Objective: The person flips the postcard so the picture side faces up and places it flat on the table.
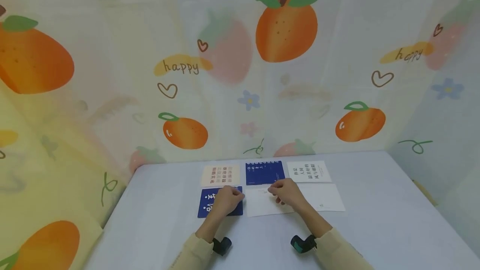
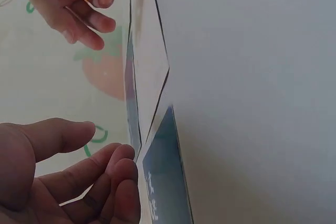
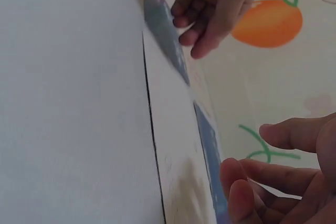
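Observation:
My left hand point(image 1: 226, 200) hovers over a navy card point(image 1: 235, 211) with white characters, front left; its fingers are loosely bent and hold nothing. Over the middle white card point(image 1: 262, 206) is my right hand point(image 1: 288, 193), also holding nothing, with a gap between thumb and fingers in the right wrist view. Part of each of these cards is hidden by a hand. To the right lies another white card point(image 1: 330, 198). Behind are a cream card point(image 1: 210, 176) with reddish text, a navy card point(image 1: 264, 173) with white text, and a white card point(image 1: 309, 171) with dark characters.
The cards lie in two rows on a white-covered table point(image 1: 378, 216). A fruit-patterned curtain point(image 1: 232, 107) hangs behind the table and at its sides. Each wrist carries a small black camera point(image 1: 222, 246).

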`<state>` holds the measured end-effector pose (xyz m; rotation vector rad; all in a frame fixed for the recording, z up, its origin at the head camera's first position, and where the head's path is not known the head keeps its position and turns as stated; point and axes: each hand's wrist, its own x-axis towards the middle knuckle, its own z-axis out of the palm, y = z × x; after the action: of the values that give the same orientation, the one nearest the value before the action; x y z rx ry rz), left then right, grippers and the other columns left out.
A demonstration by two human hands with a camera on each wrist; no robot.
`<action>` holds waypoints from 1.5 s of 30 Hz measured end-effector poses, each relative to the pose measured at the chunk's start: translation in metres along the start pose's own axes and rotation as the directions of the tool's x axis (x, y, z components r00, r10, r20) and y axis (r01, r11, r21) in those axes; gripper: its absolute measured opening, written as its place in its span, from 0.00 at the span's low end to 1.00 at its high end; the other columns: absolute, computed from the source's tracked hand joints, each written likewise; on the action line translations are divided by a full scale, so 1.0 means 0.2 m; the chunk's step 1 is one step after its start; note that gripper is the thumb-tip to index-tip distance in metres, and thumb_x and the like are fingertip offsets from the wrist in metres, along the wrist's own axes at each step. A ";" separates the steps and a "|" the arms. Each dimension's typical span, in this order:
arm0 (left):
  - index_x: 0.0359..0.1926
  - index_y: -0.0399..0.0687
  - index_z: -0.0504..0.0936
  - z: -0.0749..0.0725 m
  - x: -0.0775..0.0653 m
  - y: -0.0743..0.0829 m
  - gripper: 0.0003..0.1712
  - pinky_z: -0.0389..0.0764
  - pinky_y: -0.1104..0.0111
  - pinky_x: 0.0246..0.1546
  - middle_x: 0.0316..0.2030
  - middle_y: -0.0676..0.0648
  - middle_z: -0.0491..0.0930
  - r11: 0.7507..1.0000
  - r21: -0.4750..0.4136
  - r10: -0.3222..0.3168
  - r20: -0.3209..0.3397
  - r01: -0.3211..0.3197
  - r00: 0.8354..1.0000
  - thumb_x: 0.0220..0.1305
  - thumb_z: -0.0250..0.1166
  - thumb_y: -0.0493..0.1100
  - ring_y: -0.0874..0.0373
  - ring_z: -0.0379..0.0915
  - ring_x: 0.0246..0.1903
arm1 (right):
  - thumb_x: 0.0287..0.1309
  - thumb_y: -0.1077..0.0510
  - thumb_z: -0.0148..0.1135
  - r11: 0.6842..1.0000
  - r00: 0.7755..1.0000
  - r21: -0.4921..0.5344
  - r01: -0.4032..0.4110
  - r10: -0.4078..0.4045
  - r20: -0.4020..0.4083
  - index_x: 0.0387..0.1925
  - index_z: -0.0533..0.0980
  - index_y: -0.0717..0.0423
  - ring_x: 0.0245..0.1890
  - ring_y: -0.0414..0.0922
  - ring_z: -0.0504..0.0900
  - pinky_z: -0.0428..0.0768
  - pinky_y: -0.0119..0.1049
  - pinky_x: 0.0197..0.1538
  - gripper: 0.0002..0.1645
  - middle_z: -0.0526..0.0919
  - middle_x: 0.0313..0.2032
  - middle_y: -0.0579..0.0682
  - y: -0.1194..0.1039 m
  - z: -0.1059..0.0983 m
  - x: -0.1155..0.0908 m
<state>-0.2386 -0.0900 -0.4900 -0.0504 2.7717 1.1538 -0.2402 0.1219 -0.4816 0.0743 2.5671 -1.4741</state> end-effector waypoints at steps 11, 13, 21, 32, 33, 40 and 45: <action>0.34 0.37 0.86 0.04 0.00 0.02 0.10 0.80 0.65 0.31 0.31 0.43 0.85 0.999 0.041 0.004 0.004 -0.004 1.000 0.59 0.67 0.42 0.56 0.76 0.28 | 0.60 0.56 0.62 0.993 0.994 -0.076 -0.090 0.085 -0.067 0.46 0.79 0.68 0.19 0.42 0.75 0.71 0.30 0.23 0.19 0.83 0.31 0.54 0.10 -0.12 -0.02; 0.34 0.37 0.86 0.04 -0.01 0.02 0.11 0.79 0.66 0.29 0.31 0.43 0.85 0.999 0.039 0.002 0.013 -0.002 1.000 0.59 0.67 0.42 0.56 0.75 0.27 | 0.60 0.56 0.62 0.991 0.993 -0.081 -0.104 0.099 -0.065 0.47 0.79 0.68 0.18 0.42 0.75 0.71 0.30 0.22 0.20 0.83 0.30 0.54 0.11 -0.13 -0.02; 0.37 0.35 0.86 0.05 -0.01 0.03 0.13 0.79 0.65 0.30 0.30 0.43 0.85 0.999 -0.020 -0.031 0.050 0.032 0.998 0.59 0.66 0.43 0.56 0.76 0.28 | 0.59 0.56 0.62 0.991 0.992 -0.066 -0.116 0.112 -0.062 0.49 0.77 0.69 0.16 0.41 0.76 0.73 0.30 0.22 0.22 0.84 0.29 0.53 0.12 -0.13 -0.04; 0.38 0.34 0.86 0.03 -0.04 0.01 0.14 0.77 0.66 0.33 0.29 0.46 0.84 0.988 -0.141 -0.038 0.120 0.055 0.992 0.60 0.65 0.43 0.58 0.76 0.28 | 0.60 0.58 0.61 0.990 0.989 0.009 -0.138 0.138 -0.059 0.50 0.76 0.70 0.18 0.42 0.77 0.75 0.31 0.24 0.21 0.83 0.26 0.54 0.13 -0.13 -0.06; 0.38 0.35 0.86 0.03 -0.04 0.00 0.14 0.77 0.66 0.33 0.29 0.46 0.84 0.986 -0.157 -0.042 0.126 0.062 0.991 0.60 0.65 0.43 0.58 0.76 0.28 | 0.60 0.58 0.61 0.990 0.988 0.020 -0.139 0.140 -0.060 0.49 0.76 0.70 0.18 0.42 0.77 0.75 0.31 0.24 0.21 0.83 0.27 0.54 0.13 -0.13 -0.06; 0.42 0.35 0.85 0.03 -0.03 -0.01 0.15 0.77 0.67 0.35 0.31 0.47 0.84 0.968 -0.234 -0.062 0.140 0.094 0.988 0.60 0.65 0.43 0.58 0.76 0.30 | 0.61 0.58 0.60 0.985 0.984 0.073 -0.157 0.162 -0.079 0.47 0.77 0.69 0.18 0.42 0.78 0.75 0.31 0.24 0.19 0.84 0.27 0.54 0.15 -0.13 -0.05; 0.45 0.34 0.84 0.02 -0.02 -0.02 0.17 0.77 0.68 0.35 0.32 0.46 0.84 0.953 -0.274 -0.087 0.153 0.127 0.984 0.59 0.67 0.42 0.58 0.77 0.30 | 0.60 0.58 0.61 0.981 0.979 0.069 -0.184 0.189 -0.082 0.46 0.78 0.69 0.19 0.42 0.78 0.75 0.31 0.25 0.18 0.83 0.27 0.53 0.15 -0.13 -0.04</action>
<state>-0.2344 -0.0894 -0.4951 -0.1427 2.4327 1.4547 -0.2320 0.1599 -0.4922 0.3855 2.5015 -1.5090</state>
